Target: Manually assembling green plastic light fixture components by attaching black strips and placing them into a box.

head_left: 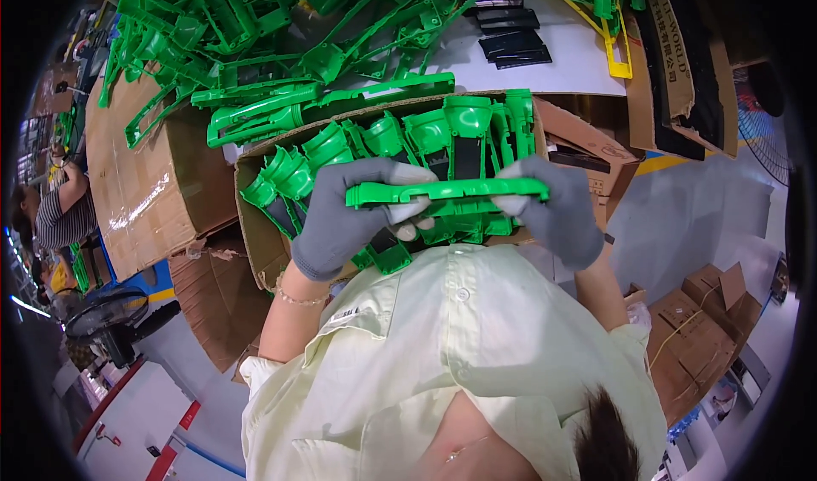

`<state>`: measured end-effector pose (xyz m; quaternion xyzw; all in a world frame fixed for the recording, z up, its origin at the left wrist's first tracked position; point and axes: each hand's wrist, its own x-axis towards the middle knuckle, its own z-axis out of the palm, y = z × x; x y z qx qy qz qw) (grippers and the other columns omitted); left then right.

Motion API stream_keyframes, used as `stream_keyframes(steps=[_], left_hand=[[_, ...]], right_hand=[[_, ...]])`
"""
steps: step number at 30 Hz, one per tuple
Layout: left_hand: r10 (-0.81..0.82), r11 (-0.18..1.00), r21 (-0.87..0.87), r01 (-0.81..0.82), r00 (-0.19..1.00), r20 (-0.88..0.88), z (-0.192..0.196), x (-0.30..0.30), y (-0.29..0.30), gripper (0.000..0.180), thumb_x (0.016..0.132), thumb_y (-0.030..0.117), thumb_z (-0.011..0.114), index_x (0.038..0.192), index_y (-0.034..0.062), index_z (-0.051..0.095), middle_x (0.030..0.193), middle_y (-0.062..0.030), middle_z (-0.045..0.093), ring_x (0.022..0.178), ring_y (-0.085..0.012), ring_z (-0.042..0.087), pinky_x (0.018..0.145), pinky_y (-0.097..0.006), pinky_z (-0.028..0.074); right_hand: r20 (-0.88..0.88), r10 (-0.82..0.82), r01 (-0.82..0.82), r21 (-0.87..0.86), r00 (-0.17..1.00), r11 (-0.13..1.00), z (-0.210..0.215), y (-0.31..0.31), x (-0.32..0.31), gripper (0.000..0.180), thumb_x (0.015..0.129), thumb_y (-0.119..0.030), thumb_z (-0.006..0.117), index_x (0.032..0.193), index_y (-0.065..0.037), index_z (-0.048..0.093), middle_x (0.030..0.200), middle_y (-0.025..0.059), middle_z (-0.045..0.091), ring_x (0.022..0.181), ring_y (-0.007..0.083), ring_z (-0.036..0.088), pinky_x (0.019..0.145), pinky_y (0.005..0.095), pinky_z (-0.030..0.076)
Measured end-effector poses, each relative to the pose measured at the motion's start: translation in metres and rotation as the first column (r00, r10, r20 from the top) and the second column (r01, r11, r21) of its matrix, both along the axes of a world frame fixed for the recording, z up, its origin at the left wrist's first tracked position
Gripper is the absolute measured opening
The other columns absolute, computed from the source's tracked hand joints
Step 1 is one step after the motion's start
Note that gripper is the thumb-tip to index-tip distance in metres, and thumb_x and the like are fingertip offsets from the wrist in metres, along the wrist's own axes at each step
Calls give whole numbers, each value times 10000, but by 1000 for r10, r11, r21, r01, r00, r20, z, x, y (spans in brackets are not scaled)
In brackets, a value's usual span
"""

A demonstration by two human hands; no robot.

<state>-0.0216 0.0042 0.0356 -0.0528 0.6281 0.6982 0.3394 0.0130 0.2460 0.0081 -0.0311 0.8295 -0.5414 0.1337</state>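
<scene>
Left: a tall taped carton (132, 183). Left hand (340, 219), gloved, pinching one end of a green plastic part (451, 191) — held level over an open carton (265, 258) of green pieces (471, 119). Right hand (563, 217) pinches the other end. Seemingly an inspection step — next probably calls for a two-handed turn, then lowering.

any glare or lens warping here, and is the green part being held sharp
Head view: bright glare on the left carton, mostly along its tape; head view: fisheye warping, with a black surround closing in at the rim; head view: the green part looks fairly sharp, its outline clear; head view: a light strip near the left rim shows glaring white.
</scene>
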Motion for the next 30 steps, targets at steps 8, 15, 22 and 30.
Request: stream_keyframes(steps=[8,15,22,30], left_hand=[[-270,955,-122,272,962,32,-3,-21,22,423,731,64,713,1112,23,534,944,-86,639,638,-166,650,514,-264,499],[-662,559,-829,14,611,-435,-20,-31,36,625,649,235,760,1194,137,469,1084,-96,565,772,-310,621,620,-400,499],[-725,420,-817,-395,396,-564,-11,-86,-29,358,605,109,748,950,162,667,1018,-17,605,954,-259,534,751,-339,482],[-865,359,-917,-173,308,-397,-35,-110,-46,289,596,122,709,883,148,682,1092,-75,535,1022,-293,473,860,-391,428]], right_hand=[[49,91,-103,468,995,878,-11,-3,49,365,810,-402,636,707,-53,614,524,141,479,457,270,520,458,364,380],[-43,167,-124,496,985,859,12,17,18,273,805,-331,641,779,-58,643,546,83,532,458,184,491,471,317,406],[-213,-127,199,365,969,910,1,55,-56,205,811,-210,641,911,-31,646,688,27,606,619,61,531,585,228,440],[-372,-73,259,479,925,839,-46,80,-142,206,804,-212,652,975,-98,656,797,25,647,635,129,577,617,249,461]])
